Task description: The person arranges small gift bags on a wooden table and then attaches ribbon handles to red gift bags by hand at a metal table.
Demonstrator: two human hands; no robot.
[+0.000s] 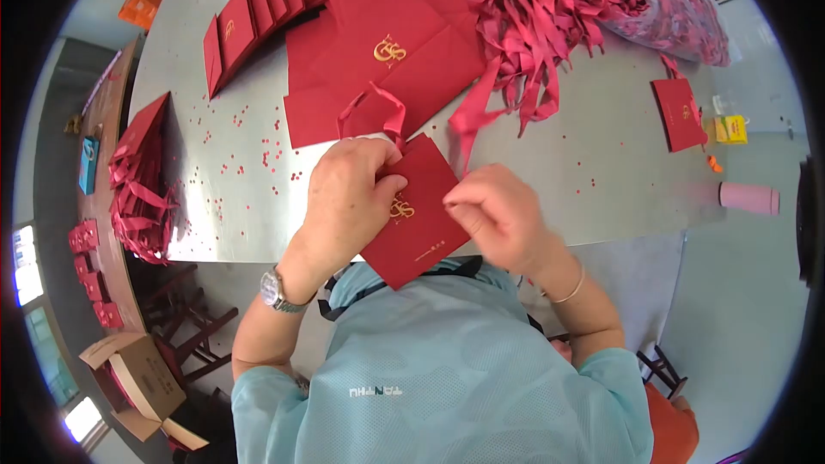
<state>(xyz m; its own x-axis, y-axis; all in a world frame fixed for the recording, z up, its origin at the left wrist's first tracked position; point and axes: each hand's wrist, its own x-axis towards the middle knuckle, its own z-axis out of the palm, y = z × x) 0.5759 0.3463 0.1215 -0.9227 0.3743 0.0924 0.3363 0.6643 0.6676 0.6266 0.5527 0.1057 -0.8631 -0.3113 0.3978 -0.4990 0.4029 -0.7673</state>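
Observation:
My left hand is closed on the upper left part of a small red paper bag, thumb across its front. The bag lies tilted over the table's near edge, with a gold emblem and small gold lettering. A red ribbon loop rises above my left fingers. Close to the bag's right edge, my right hand is pinched and slightly blurred; what its fingertips hold is too small to tell. Just above it hangs a blurred red ribbon, its lower end passing behind the hand.
Flat red bags lie beyond my hands, beside a heap of red ribbons and a clear plastic sack. Finished-looking bags with ribbons are stacked left. A pink cylinder is at right; an opened carton stands lower left.

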